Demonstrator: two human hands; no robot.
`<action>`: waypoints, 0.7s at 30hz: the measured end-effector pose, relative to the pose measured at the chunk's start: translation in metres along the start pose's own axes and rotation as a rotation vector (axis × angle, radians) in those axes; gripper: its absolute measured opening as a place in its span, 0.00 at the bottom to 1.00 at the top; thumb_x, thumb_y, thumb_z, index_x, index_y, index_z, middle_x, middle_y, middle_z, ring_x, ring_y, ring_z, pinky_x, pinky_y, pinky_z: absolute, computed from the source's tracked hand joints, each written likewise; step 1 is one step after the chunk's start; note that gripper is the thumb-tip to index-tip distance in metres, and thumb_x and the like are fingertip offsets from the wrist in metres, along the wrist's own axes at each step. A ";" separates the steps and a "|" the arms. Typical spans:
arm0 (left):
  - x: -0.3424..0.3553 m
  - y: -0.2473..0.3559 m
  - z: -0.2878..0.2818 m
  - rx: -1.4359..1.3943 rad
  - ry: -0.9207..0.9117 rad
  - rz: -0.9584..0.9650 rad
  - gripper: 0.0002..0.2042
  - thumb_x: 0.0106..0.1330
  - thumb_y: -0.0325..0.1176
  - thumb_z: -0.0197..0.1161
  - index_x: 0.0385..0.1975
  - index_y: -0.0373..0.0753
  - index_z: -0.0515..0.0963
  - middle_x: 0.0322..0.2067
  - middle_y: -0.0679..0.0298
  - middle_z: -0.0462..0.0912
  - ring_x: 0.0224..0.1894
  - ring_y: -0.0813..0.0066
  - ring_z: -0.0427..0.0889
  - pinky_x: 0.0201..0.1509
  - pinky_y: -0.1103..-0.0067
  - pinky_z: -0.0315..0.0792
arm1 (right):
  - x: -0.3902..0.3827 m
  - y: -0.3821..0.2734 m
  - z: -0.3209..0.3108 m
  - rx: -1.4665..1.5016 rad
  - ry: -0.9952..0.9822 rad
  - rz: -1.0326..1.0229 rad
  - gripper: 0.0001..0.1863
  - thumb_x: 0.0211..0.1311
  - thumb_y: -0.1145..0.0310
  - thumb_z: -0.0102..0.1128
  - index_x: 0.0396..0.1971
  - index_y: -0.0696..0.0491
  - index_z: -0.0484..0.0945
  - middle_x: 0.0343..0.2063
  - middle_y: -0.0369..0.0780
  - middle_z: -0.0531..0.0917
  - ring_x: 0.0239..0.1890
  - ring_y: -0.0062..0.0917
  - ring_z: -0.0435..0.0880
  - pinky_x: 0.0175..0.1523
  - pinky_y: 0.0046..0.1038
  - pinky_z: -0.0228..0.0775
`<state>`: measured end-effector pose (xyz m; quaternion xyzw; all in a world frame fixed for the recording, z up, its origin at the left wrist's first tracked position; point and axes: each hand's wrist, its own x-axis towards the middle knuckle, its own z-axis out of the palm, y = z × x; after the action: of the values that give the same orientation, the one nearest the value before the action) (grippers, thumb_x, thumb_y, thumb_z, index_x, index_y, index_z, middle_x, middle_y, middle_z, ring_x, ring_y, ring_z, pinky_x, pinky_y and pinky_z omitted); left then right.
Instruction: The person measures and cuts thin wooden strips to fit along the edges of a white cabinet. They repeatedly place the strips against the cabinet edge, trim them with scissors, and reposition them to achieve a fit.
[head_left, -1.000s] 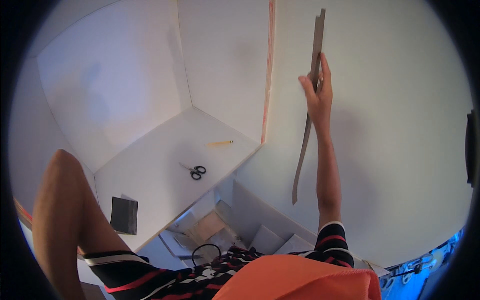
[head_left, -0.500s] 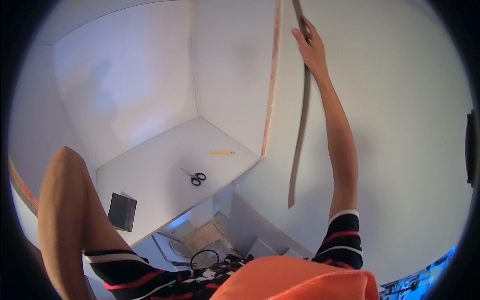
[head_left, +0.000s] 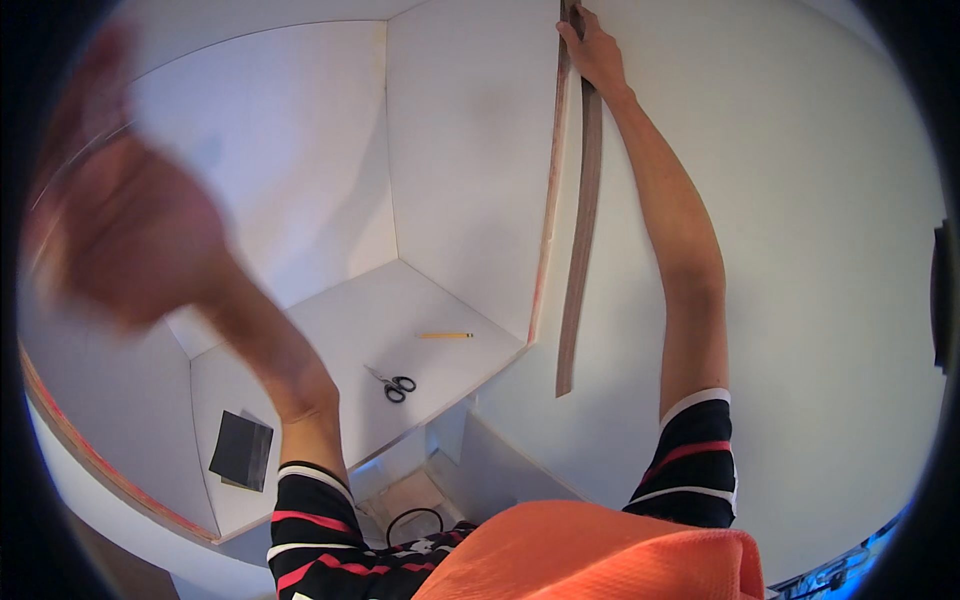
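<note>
My right hand [head_left: 598, 55] reaches high and grips the upper part of a long brown wood-look edging strip [head_left: 580, 260]. The strip's top lies at the raw, red-smeared front edge [head_left: 549, 220] of the white cabinet's upright panel. Lower down, it hangs freely, a little to the right of that edge. My left hand [head_left: 135, 225], raised at the left in front of the cabinet, is smeared by motion, so its fingers are not clear. Black-handled scissors [head_left: 398, 387] and a yellow pencil [head_left: 446, 335] lie on the cabinet's bottom board.
A dark, folded sheet [head_left: 241, 450] sits on the board [head_left: 330, 400] near my left forearm. Another raw edge [head_left: 110, 480] with red marks curves along the lower left. A broad white panel [head_left: 820, 300] stands at the right. An orange cloth [head_left: 590, 550] covers the bottom middle.
My left arm has swung up from the lower left to in front of the cabinet. My right hand has moved up and left with the edging strip, bringing its top to the panel edge.
</note>
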<state>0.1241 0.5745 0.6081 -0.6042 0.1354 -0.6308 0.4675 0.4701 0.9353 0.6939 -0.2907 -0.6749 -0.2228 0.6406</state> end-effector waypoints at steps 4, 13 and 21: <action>-0.115 -0.031 0.122 0.015 -0.251 -0.503 0.09 0.70 0.28 0.58 0.45 0.37 0.82 0.46 0.57 0.86 0.48 0.64 0.86 0.56 0.70 0.78 | 0.005 -0.009 0.004 -0.237 -0.079 0.018 0.30 0.74 0.52 0.50 0.68 0.56 0.65 0.43 0.58 0.85 0.47 0.54 0.85 0.55 0.49 0.76; -0.215 -0.050 0.309 -0.148 -0.336 -1.108 0.20 0.64 0.33 0.68 0.54 0.32 0.75 0.42 0.54 0.83 0.40 0.65 0.85 0.44 0.70 0.78 | 0.030 0.006 0.008 -0.752 -0.039 -0.203 0.26 0.72 0.52 0.52 0.57 0.57 0.75 0.32 0.50 0.88 0.34 0.42 0.89 0.42 0.47 0.80; -0.230 -0.049 0.337 -0.072 -0.423 -1.089 0.16 0.64 0.27 0.66 0.50 0.32 0.73 0.24 0.59 0.80 0.28 0.63 0.83 0.36 0.68 0.76 | 0.043 0.006 0.009 -0.904 -0.019 -0.323 0.24 0.72 0.53 0.54 0.56 0.57 0.77 0.39 0.45 0.87 0.40 0.35 0.87 0.46 0.41 0.77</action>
<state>0.3643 0.9059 0.5766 -0.7152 -0.2696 -0.6407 0.0722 0.4667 0.9505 0.7358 -0.4336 -0.5527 -0.5881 0.4009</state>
